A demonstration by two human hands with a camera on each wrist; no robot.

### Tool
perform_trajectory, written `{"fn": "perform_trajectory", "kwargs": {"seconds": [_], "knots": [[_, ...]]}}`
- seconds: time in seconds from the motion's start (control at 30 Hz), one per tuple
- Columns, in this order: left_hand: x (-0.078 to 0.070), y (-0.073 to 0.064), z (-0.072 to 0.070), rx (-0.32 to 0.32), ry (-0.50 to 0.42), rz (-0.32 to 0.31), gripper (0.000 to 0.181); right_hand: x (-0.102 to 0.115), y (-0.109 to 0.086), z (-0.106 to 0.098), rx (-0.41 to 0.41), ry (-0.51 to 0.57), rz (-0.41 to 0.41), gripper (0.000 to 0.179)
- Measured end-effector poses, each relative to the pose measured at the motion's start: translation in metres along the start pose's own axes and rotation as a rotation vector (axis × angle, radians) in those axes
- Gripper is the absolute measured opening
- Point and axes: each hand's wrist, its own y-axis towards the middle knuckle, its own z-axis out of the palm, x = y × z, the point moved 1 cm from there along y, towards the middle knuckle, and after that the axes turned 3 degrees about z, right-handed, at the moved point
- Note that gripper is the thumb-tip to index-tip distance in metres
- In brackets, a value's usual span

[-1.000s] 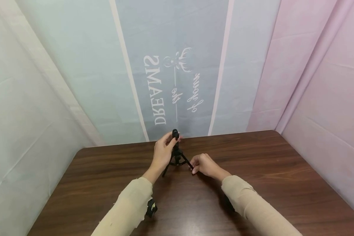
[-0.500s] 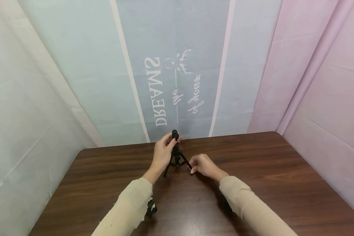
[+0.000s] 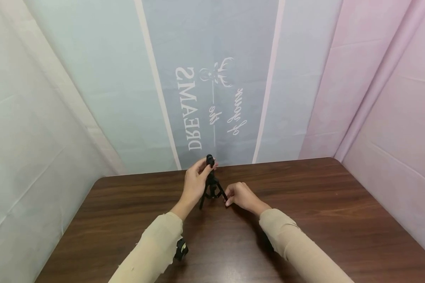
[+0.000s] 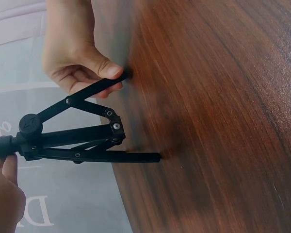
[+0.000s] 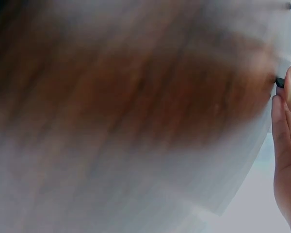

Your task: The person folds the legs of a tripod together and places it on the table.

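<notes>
A small black tripod [image 4: 77, 138] stands near the back of the table, its legs partly spread and joined by hinged braces. My left hand [image 3: 194, 182] grips its upper column, thumb toward me and fingers behind. In the left wrist view only part of that left hand [image 4: 5, 199] shows at the left edge. My right hand [image 3: 243, 196] pinches the lower end of the right leg between thumb and fingers. The left wrist view shows this right thumb and fingers [image 4: 89, 68] close to the leg's tip. At the right wrist view's edge, a dark leg tip [image 5: 280, 82] pokes out beside the thumb.
The dark wood-grain table [image 3: 304, 220] has its back edge just behind the tripod. A printed cloth backdrop [image 3: 230, 39] hangs behind it, with pale cloth walls [image 3: 24, 157] on both sides. A black device [image 3: 181, 249] sits under the left sleeve.
My right hand has moved left, bringing the right leg inward, so the tripod's legs stand closer together. My left hand keeps its grip on the column, nearly still.
</notes>
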Motion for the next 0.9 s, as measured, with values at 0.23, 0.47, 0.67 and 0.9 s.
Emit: {"fn": "perform_trajectory", "kwargs": {"seconds": [0.23,0.47,0.67,0.9], "knots": [[0.003,0.0,0.0,0.002,-0.014,0.008,0.028,0.002,0.004,0.004,-0.013,-0.011,0.024,0.016],[0.002,0.004,-0.005,0.053,-0.015,0.028,0.03,0.007,0.009,0.006,-0.007,0.001,0.066,0.017],[0.001,0.011,-0.011,0.112,-0.011,0.014,0.03,0.008,0.008,0.004,0.013,0.008,0.074,0.016],[0.0,0.016,-0.016,0.098,-0.018,-0.007,0.033,0.005,0.006,0.002,-0.02,0.035,0.061,0.012]]}}
